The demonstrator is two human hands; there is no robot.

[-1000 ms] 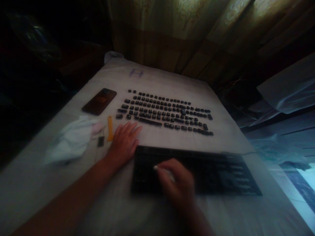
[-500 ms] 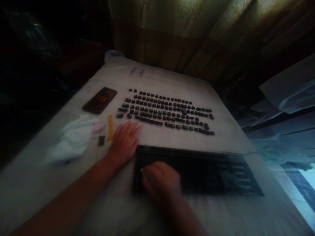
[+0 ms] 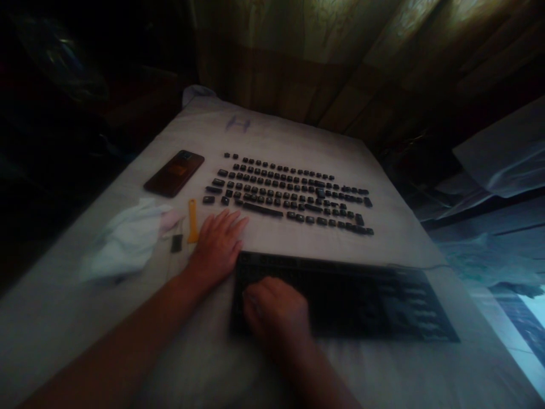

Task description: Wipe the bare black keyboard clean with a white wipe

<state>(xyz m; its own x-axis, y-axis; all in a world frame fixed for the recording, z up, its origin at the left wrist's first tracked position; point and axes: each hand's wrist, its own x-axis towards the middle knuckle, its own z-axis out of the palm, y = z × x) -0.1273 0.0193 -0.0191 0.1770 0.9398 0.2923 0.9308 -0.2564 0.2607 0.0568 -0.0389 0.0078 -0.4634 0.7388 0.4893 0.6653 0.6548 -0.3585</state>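
Note:
A black keyboard base [image 3: 361, 295] with its keys taken off lies near me on a white cloth. My right hand [image 3: 276, 309] rests on its left end with the fingers curled; what they grip is hidden. Earlier frames showed a small white thing in them. My left hand [image 3: 219, 241] lies flat on the cloth just left of the keyboard's far corner, fingers stretched out. The removed keycaps [image 3: 289, 193] are laid out in rows beyond the keyboard.
A dark phone [image 3: 174, 173] lies at the far left. An orange pry tool [image 3: 193, 220], a small black piece [image 3: 176, 243] and a crumpled white cloth [image 3: 123, 241] sit left of my left hand. Curtains hang behind. The cloth-covered surface [image 3: 298, 142] drops off to the right.
My right hand has slid left along the keyboard base, from its middle to its left end. The left hand has stayed put.

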